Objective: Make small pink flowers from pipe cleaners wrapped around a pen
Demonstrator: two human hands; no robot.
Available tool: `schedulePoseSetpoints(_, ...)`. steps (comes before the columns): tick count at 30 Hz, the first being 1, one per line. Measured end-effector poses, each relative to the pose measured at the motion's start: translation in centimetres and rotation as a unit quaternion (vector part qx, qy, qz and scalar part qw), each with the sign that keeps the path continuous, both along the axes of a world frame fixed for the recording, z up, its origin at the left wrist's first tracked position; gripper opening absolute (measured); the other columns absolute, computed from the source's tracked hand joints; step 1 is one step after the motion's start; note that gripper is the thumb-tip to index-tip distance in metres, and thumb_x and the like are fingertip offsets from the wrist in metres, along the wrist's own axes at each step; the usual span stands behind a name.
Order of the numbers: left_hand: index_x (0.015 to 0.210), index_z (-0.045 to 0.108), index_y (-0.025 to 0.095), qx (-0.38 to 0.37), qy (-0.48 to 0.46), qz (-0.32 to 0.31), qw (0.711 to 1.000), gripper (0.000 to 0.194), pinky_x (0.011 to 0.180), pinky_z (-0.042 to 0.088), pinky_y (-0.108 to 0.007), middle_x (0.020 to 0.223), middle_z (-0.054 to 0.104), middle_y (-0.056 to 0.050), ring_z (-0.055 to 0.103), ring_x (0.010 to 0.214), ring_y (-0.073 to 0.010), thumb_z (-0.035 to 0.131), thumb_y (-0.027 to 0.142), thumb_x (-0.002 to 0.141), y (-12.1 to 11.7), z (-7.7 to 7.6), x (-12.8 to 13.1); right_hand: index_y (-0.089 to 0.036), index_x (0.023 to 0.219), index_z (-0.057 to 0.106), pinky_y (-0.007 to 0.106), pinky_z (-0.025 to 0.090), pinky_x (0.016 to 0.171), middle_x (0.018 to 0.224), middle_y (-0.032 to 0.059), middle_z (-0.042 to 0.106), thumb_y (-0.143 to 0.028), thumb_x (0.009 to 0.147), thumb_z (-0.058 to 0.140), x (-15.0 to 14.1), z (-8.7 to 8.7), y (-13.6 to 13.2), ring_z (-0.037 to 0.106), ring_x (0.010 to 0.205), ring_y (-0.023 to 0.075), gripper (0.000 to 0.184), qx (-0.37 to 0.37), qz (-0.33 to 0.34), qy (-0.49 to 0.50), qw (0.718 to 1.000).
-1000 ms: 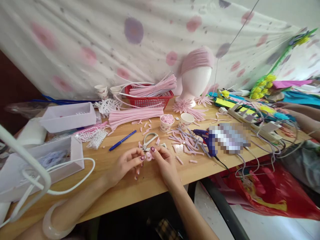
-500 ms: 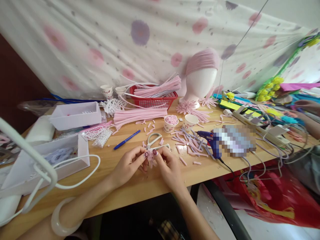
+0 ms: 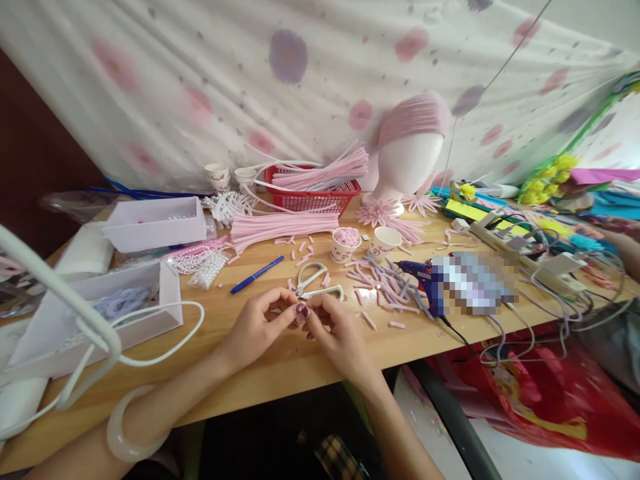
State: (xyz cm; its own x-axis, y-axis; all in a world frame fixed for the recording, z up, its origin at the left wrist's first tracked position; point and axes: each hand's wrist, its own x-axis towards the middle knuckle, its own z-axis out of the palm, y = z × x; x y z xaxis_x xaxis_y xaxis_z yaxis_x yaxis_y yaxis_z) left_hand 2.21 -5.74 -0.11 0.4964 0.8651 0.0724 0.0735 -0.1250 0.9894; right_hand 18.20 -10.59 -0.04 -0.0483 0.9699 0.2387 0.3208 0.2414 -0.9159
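Above the near part of the table, my left hand (image 3: 260,327) and my right hand (image 3: 340,330) meet with thumb tips together. Both pinch a small pink pipe-cleaner flower (image 3: 301,321), mostly hidden behind the fingers now. Just beyond the fingertips lie white-handled scissors (image 3: 313,283), their blades covered by my hands. A paper cup filled with pink pieces (image 3: 345,252) stands behind them, beside another paper cup (image 3: 384,243). Short cut pink and lilac pipe-cleaner pieces (image 3: 385,287) are scattered to the right of my right hand.
A blue glue gun (image 3: 425,283) lies right, near a power strip (image 3: 530,257) with cables. Red basket (image 3: 315,200), pink stems (image 3: 285,227) and a foam head (image 3: 407,163) stand behind. White trays (image 3: 155,227) and a blue pen (image 3: 257,275) are left. Another person's arm (image 3: 625,243) shows far right.
My hands have drawn closer, thumbs now touching, and the pink flower between them is more covered. The whole view has shifted slightly.
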Motion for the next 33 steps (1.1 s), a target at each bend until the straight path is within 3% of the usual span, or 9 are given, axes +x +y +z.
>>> schedulePoseSetpoints(3, 0.086, 0.063, 0.016, 0.050, 0.025, 0.016, 0.998, 0.012, 0.068, 0.054, -0.026, 0.080, 0.064, -0.002, 0.063, 0.074, -0.0145, 0.056, 0.026, 0.088, -0.1, 0.2, -0.1, -0.018, 0.077, 0.056, 0.023, 0.046, 0.056, 0.069, 0.0013, 0.063, -0.026, 0.090, 0.053, -0.4, -0.1, 0.0, 0.058, 0.060, 0.0118, 0.016, 0.005, -0.015, 0.034, 0.999)
schedulePoseSetpoints(7, 0.083, 0.062, 0.017, 0.132, 0.013, 0.046, 0.990, 0.008, 0.067, 0.053, -0.022, 0.079, 0.063, -0.001, 0.063, 0.073, -0.0127, 0.056, 0.019, 0.086, -0.3, 0.0, 0.0, -0.017, 0.073, 0.057, 0.022, 0.049, 0.049, 0.059, 0.0001, 0.062, -0.036, 0.085, 0.062, -0.7, 0.0, 0.2, 0.057, 0.049, 0.0103, 0.022, -0.063, -0.022, 0.164, 0.984)
schedulePoseSetpoints(11, 0.084, 0.062, 0.017, 0.130, -0.036, 0.063, 0.989, 0.007, 0.064, 0.054, -0.021, 0.081, 0.063, -0.001, 0.064, 0.071, -0.0118, 0.057, 0.020, 0.087, -0.2, -0.4, 0.1, -0.017, 0.074, 0.055, 0.018, 0.047, 0.037, 0.055, -0.0028, 0.059, -0.045, 0.081, 0.064, -1.0, 0.3, 0.8, 0.054, 0.040, 0.0081, 0.030, -0.140, 0.002, 0.242, 0.960)
schedulePoseSetpoints(14, 0.086, 0.064, 0.017, 0.148, -0.018, 0.085, 0.985, 0.008, 0.065, 0.054, -0.022, 0.083, 0.065, -0.002, 0.064, 0.074, -0.0133, 0.057, 0.021, 0.088, -0.3, -0.5, 0.0, -0.019, 0.084, 0.051, 0.016, 0.042, 0.029, 0.058, -0.0049, 0.059, -0.052, 0.084, 0.059, -1.5, 0.2, 1.0, 0.054, 0.036, 0.0083, 0.034, -0.167, 0.017, 0.271, 0.948)
schedulePoseSetpoints(18, 0.093, 0.066, 0.018, 0.229, 0.029, 0.074, 0.970, 0.014, 0.071, 0.054, -0.025, 0.089, 0.068, -0.006, 0.065, 0.081, -0.0159, 0.052, 0.020, 0.091, -0.5, -0.1, -0.3, -0.020, 0.083, 0.048, 0.014, 0.039, 0.028, 0.058, -0.0055, 0.058, -0.053, 0.081, 0.062, -1.9, 0.0, 0.9, 0.053, 0.037, 0.0079, 0.036, -0.131, -0.007, 0.303, 0.944)
schedulePoseSetpoints(22, 0.097, 0.067, 0.019, 0.307, 0.063, 0.051, 0.948, 0.014, 0.078, 0.054, -0.030, 0.093, 0.072, -0.008, 0.067, 0.087, -0.0193, 0.056, 0.019, 0.090, -0.3, 0.2, -0.7, -0.019, 0.079, 0.049, 0.016, 0.039, 0.034, 0.054, -0.0052, 0.056, -0.047, 0.084, 0.063, -1.6, 0.0, 0.7, 0.049, 0.038, 0.0065, 0.031, -0.070, -0.032, 0.276, 0.958)
schedulePoseSetpoints(28, 0.093, 0.067, 0.019, 0.418, 0.158, -0.001, 0.895, 0.017, 0.078, 0.050, -0.032, 0.089, 0.072, -0.008, 0.066, 0.084, -0.0206, 0.049, 0.019, 0.093, 0.5, 0.3, -1.4, -0.024, 0.101, 0.043, 0.017, 0.038, 0.044, 0.059, -0.0081, 0.056, -0.032, 0.092, 0.056, -1.5, -0.5, 0.3, 0.049, 0.045, 0.0073, 0.019, -0.016, -0.025, 0.254, 0.967)
schedulePoseSetpoints(33, 0.085, 0.063, 0.018, 0.440, 0.247, -0.013, 0.863, 0.022, 0.069, 0.046, -0.032, 0.077, 0.066, -0.008, 0.063, 0.075, -0.0215, 0.043, 0.021, 0.094, 0.7, 0.3, -1.5, -0.023, 0.103, 0.041, 0.022, 0.043, 0.055, 0.066, -0.0047, 0.057, -0.023, 0.095, 0.047, -1.0, -1.4, 0.3, 0.057, 0.058, 0.0113, 0.010, 0.065, -0.004, 0.086, 0.994)
